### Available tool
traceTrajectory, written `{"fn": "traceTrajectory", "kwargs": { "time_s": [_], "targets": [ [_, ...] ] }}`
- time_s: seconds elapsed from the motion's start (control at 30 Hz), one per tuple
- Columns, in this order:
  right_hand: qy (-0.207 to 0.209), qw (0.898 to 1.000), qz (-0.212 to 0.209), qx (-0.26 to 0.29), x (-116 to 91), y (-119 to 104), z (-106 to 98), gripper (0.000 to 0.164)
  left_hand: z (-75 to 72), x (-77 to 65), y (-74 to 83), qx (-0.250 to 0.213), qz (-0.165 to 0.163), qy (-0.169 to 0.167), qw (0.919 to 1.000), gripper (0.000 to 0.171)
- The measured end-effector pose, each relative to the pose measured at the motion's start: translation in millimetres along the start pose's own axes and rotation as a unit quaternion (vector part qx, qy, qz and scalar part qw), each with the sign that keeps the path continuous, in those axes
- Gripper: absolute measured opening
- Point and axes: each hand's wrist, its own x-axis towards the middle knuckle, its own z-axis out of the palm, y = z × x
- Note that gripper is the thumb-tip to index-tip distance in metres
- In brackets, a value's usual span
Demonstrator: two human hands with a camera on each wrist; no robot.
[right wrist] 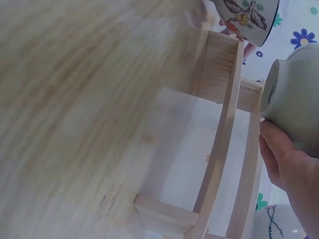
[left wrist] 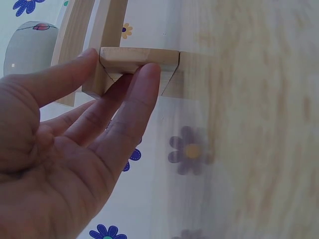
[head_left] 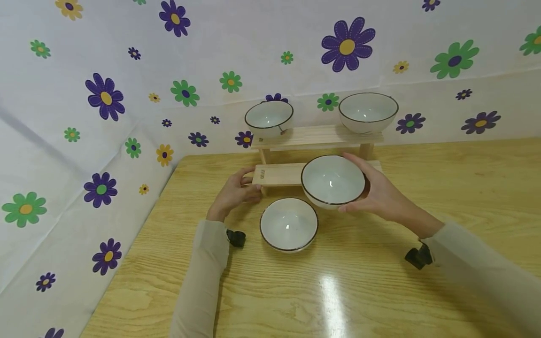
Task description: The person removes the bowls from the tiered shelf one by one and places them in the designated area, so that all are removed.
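In the head view, my left hand (head_left: 237, 190) grips the left end of a low two-tier wooden rack (head_left: 281, 174). The left wrist view has the thumb against the board's edge and fingers around the end leg (left wrist: 139, 59). My right hand (head_left: 376, 192) holds a white bowl (head_left: 333, 180) with a dark rim by its right side, thumb in front. That bowl overlaps the lower board; in the right wrist view its foot and plain outer wall (right wrist: 299, 99) show. Another dark-rimmed bowl (head_left: 289, 224) sits on the table in front of the rack, between the hands.
On the upper board (head_left: 314, 135) stand two more bowls, one at the left end (head_left: 269, 116), tilted forward, and one at the right end (head_left: 368, 110). Behind the wood-grain table (head_left: 444, 188) hangs a white cloth with printed flowers (head_left: 262, 56), which also runs along the left.
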Motion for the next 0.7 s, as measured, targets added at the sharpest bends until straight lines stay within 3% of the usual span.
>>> {"fn": "traceTrajectory", "kwargs": {
  "time_s": [0.43,0.7],
  "targets": [
    [-0.018,0.997,-0.022,0.068,-27.7,10.1,-4.7,0.114,1.5,-1.0,2.1,0.006,-0.011,0.005,0.9999,0.064],
    [-0.032,0.998,-0.021,0.047,-43.0,13.9,-3.7,0.114,0.9,-1.1,2.6,0.004,-0.015,0.005,0.9999,0.065]
  ]
}}
